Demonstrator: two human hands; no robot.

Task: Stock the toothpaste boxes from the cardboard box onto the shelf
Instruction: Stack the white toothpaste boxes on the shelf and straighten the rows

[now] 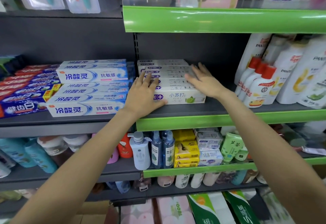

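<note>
Centre frame: several toothpaste boxes (178, 89) already stacked on the shelf (220, 108); left hand (143, 93) and right hand (204, 80), fingers spread flat, square them; cardboard box unseen, remainder unknown.

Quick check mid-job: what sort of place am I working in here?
Most likely a shop's personal-care aisle: dark metal shelves with green plastic price rails, stacked white toothpaste boxes under both open hands (left hand, right hand), and white shampoo bottles with red caps.
</note>
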